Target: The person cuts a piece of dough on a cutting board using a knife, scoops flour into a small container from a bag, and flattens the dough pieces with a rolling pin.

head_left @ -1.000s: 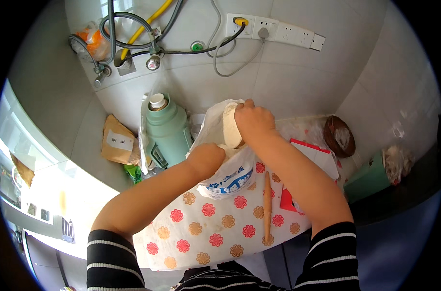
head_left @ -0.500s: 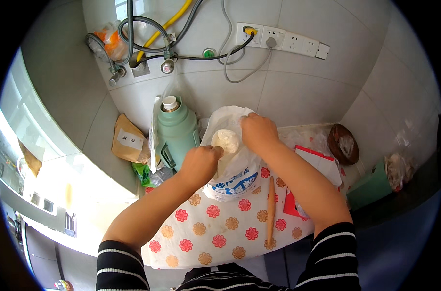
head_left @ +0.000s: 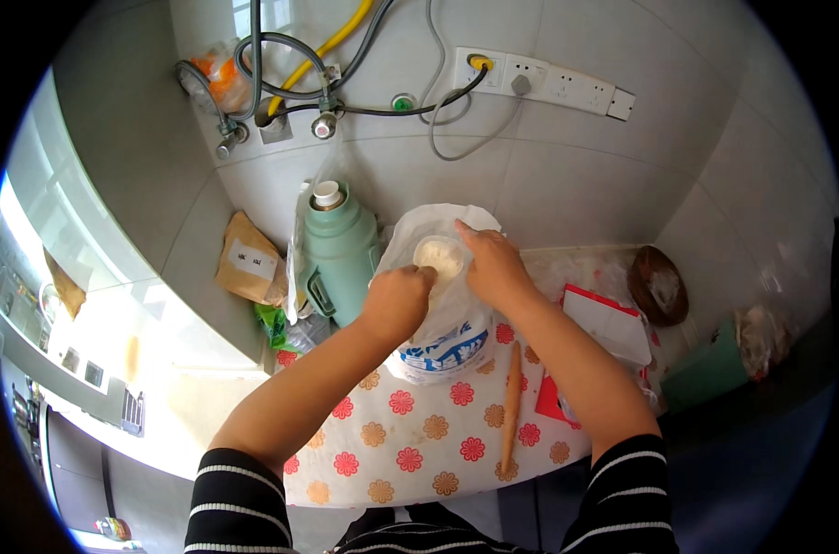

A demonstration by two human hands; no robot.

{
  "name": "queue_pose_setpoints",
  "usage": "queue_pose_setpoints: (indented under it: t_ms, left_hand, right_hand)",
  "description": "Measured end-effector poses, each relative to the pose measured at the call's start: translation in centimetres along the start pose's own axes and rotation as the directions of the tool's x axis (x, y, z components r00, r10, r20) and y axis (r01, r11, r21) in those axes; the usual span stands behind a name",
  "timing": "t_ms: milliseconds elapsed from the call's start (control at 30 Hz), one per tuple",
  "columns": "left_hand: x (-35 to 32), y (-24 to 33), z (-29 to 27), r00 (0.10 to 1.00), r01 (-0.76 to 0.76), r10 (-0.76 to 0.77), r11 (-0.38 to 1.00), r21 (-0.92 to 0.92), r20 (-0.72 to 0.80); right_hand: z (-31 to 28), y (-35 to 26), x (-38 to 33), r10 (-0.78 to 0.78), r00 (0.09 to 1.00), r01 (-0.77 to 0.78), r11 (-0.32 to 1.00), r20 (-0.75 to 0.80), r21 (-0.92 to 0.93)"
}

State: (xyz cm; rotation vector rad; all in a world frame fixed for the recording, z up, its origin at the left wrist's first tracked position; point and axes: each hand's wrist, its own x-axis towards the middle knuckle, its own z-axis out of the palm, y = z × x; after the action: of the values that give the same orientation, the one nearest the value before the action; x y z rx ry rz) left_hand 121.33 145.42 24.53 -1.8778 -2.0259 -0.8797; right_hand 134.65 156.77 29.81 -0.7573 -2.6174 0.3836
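Note:
A white plastic sack with blue print [head_left: 447,353] stands upright with its mouth wide open. Inside that mouth is a small round bowl of white powder [head_left: 441,258] that looks like flour. My left hand [head_left: 399,300] is closed, pinching the near-left edge of the bowl. At the sack's right side, my right hand [head_left: 495,266] has its fingers curled at the rim, with one digit stretched along the edge. The sack's depth below the bowl is hidden.
Left of the sack stands a green thermos [head_left: 338,249], beside a brown paper bag [head_left: 251,260]. A wooden rolling pin [head_left: 512,406] lies on the flowered tablecloth [head_left: 410,429]. To the right are a red-and-white box [head_left: 604,323] and a brown basket [head_left: 658,286]. Sockets [head_left: 544,81] line the wall.
The heap of powder in the bowl looks lower and flatter. My left hand has shifted slightly right, and a digit of my right hand now stretches along the sack's rim.

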Motion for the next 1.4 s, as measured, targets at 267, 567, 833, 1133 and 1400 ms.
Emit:
queue_pose_setpoints:
  t_ms: [267,567,833,1133,1400]
  left_hand:
    - [-1.3,0.2,-3.7,0.994,0.039,-0.047,0.995,-0.091,-0.094]
    - [-15.0,-2.8,-22.9,0.986,0.131,-0.140,0.987,-0.090,-0.095]
    - [-42.1,-9.3,-35.8,0.868,0.477,-0.440,0.866,0.147,-0.229]
    - [-65.9,-19.7,-48.3,0.673,0.739,-0.636,0.608,0.292,-0.378]
    - [-77.6,-34.4,-59.6,0.549,0.836,-0.696,0.465,0.292,-0.463]
  right_hand:
    - [-0.3,-2.2,-0.8,-0.056,0.946,0.103,0.986,-0.319,0.131]
    - [2.0,-16.0,-6.7,-0.159,0.957,0.274,0.765,-0.241,0.582]
    - [20.8,-44.3,-15.0,-0.340,0.940,0.133,0.442,0.029,0.887]
    - [37.3,-72.2,-18.1,-0.744,0.662,0.298,0.374,0.093,0.878]
    - [50.3,-94.3,-13.4,-0.835,0.521,0.203,0.324,0.178,0.924]
